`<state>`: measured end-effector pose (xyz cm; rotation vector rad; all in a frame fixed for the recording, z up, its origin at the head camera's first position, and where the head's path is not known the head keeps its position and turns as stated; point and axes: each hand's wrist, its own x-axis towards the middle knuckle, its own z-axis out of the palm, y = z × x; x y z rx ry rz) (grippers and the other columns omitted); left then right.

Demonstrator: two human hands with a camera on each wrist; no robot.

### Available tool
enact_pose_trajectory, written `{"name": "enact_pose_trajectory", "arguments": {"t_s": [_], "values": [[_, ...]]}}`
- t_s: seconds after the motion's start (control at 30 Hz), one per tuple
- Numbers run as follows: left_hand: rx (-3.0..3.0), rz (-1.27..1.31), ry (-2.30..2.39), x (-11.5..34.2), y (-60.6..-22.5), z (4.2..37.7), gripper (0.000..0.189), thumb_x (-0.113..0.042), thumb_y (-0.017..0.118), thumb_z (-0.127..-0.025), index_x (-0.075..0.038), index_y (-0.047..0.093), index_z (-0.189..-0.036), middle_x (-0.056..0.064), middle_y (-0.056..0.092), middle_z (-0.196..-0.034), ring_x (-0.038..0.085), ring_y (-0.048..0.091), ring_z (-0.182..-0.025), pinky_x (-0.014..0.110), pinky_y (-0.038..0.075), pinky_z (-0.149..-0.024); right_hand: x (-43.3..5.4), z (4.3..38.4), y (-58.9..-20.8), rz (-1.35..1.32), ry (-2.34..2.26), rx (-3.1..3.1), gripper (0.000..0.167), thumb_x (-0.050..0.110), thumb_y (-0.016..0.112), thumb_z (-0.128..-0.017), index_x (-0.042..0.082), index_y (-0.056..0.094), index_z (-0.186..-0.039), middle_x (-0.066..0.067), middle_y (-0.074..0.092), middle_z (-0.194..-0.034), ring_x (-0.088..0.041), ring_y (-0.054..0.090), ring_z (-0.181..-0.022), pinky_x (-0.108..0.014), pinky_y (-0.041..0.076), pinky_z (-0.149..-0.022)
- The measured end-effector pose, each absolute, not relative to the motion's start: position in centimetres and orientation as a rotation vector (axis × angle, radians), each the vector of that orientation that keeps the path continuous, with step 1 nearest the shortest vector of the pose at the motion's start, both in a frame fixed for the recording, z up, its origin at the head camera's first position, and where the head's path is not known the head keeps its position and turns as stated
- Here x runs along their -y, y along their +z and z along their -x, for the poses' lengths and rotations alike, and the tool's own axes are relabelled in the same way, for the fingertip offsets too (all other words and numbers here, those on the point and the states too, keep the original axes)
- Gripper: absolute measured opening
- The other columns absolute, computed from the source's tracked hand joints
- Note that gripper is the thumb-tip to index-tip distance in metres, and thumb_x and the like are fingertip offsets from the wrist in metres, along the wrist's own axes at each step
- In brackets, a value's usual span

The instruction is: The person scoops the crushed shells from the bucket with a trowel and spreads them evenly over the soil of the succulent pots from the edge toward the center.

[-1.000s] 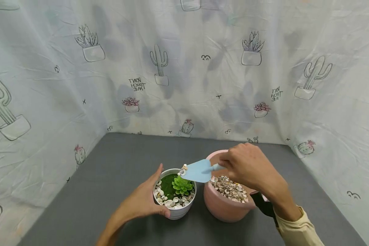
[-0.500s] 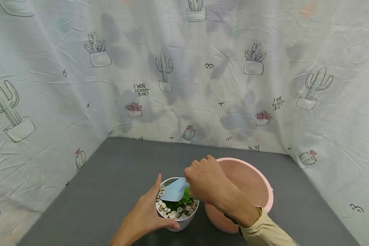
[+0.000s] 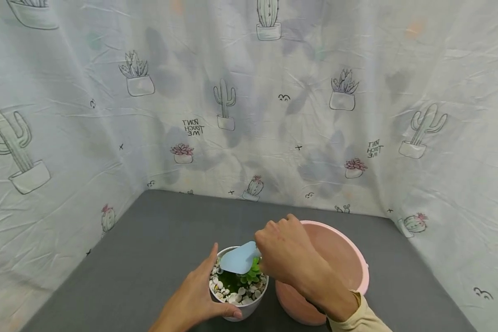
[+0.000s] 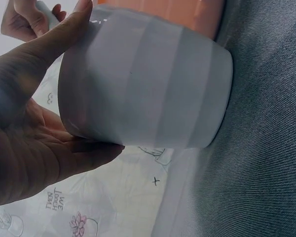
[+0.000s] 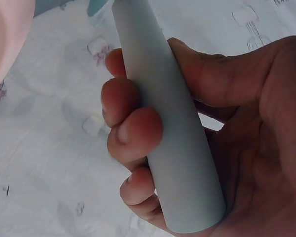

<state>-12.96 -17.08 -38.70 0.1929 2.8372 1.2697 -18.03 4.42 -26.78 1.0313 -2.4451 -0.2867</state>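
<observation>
My left hand [image 3: 195, 293] holds a small white flower pot [image 4: 143, 79] by its side, thumb at the front and fingers at the back near the rim. White pebbles and shells [image 3: 236, 297] ring some green moss and a green succulent [image 3: 252, 272] inside it. My right hand [image 3: 290, 253] grips the pale handle [image 5: 167, 128] of a light blue trowel. Over the white pot, the trowel blade [image 3: 238, 258] is tilted and partly covers the succulent and moss; no load shows on the blade's visible face.
A larger pink pot [image 3: 357, 258] stands right of the white one, partly hidden behind my right forearm; its contents are out of sight. Both pots are on a grey cloth-covered table [image 3: 170, 230]. A cactus-print curtain [image 3: 253, 115] surrounds the back and sides.
My right hand has swung left from the pink pot to the white pot, and the trowel has lost the shells seen at its tip. The left hand keeps its hold. The view has tilted up slightly.
</observation>
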Motion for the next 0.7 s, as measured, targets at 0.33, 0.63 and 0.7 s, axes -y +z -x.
{"name": "enact_pose_trajectory", "arguments": {"t_s": [0.33, 0.63, 0.7], "values": [[-2.866, -0.095, 1.191, 16.2, -39.8, 12.3, 0.143, -0.067, 0.090, -0.067, -0.012, 0.008, -0.170, 0.025, 0.039, -0.164, 0.052, 0.052, -0.139, 0.069, 0.052, -0.098, -9.9, 17.4, -26.3, -0.810, -0.057, 2.382, 0.042, 0.022, 0.082, -0.087, 0.024, 0.052, -0.058, 0.014, 0.038, -0.051, -0.005, 0.035, -0.048, -0.024, 0.034, -0.055], [-2.957, -0.133, 1.051, 15.6, -40.6, 12.5, 0.147, -0.070, 0.087, -0.070, -0.006, 0.000, -0.169, 0.029, 0.036, -0.162, 0.053, 0.055, -0.133, 0.069, 0.055, -0.092, -15.9, 17.6, -26.0, -0.643, 0.062, 2.416, 0.030, 0.017, 0.079, -0.088, 0.029, 0.064, -0.066, 0.020, 0.044, -0.056, -0.004, 0.041, -0.055, -0.030, 0.041, -0.058], [-3.007, -0.173, 0.995, 15.5, -40.3, 12.5, 0.148, -0.075, 0.084, -0.068, -0.007, 0.000, -0.169, 0.030, 0.029, -0.166, 0.056, 0.045, -0.143, 0.069, 0.051, -0.102, -17.3, 17.8, -26.1, -0.621, 0.054, 2.435, 0.029, 0.016, 0.079, -0.087, 0.029, 0.064, -0.066, 0.020, 0.045, -0.056, -0.004, 0.043, -0.055, -0.031, 0.041, -0.059]]}}
